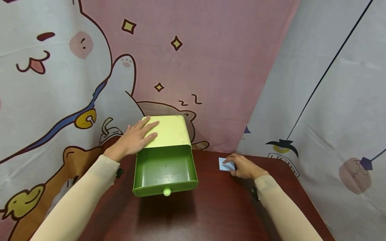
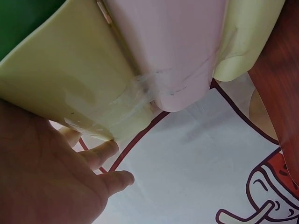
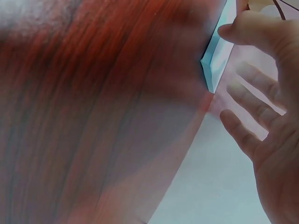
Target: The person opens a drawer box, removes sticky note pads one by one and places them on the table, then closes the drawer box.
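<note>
Blue pad [image 1: 226,167] touched on bench [image 1: 223,207]
The yellow box [image 1: 172,131], its green drawer [image 1: 166,172] extended, is touched by the left hand [image 1: 132,139], fingers spread; whether the pad is gripped by the right hand [image 1: 245,167] cannot be told.

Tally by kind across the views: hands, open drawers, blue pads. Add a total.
Hands: 2 (left hand, right hand)
Open drawers: 1 (green drawer)
Blue pads: 1 (pad)
Total: 4
</note>
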A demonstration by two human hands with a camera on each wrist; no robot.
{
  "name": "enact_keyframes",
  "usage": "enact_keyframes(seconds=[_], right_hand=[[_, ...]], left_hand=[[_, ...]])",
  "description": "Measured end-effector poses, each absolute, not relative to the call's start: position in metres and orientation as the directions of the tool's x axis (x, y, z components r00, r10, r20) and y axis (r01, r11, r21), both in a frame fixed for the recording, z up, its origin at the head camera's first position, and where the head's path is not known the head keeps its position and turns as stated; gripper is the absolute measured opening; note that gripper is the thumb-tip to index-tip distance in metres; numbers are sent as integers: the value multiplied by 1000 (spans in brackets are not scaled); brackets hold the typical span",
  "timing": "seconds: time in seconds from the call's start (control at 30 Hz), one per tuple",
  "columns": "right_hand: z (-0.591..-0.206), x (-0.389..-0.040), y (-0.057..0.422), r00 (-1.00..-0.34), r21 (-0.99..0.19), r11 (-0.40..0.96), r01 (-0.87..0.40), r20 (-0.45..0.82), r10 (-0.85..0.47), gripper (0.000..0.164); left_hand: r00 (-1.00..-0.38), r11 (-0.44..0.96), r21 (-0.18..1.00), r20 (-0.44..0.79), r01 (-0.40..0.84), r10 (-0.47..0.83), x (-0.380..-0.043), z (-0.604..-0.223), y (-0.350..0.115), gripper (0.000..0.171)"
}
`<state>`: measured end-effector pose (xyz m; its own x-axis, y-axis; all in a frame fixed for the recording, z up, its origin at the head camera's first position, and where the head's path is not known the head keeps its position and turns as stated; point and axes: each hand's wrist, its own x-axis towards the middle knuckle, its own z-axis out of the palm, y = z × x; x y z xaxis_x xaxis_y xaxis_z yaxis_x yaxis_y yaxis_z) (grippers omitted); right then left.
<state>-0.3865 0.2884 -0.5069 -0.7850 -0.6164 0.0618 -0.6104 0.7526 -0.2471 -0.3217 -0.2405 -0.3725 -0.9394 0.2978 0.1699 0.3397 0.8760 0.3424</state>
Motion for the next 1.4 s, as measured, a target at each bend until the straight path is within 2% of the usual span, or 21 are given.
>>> enact_keyframes(seconds=[0.57, 0.83, 1.07, 1.4], right_hand=[[-499, -364, 290, -775, -261, 730, -631, 165, -611, 49], [-488, -342, 278, -741, -267, 691, -672, 245, -625, 54], [-483, -329, 270, -699, -220, 667, -712, 306, -646, 54], [-476, -312, 263, -674, -201, 648, -735, 324, -664, 55]], left_hand=[[-938, 873, 346, 171, 343, 301, -322, -371, -240, 73], [-938, 873, 347, 175, 342, 298, -324, -373, -243, 73], [-936, 869, 353, 180, 348, 301, -324, -373, -243, 73], [-934, 868, 349, 186, 353, 306, -321, -372, -242, 73]])
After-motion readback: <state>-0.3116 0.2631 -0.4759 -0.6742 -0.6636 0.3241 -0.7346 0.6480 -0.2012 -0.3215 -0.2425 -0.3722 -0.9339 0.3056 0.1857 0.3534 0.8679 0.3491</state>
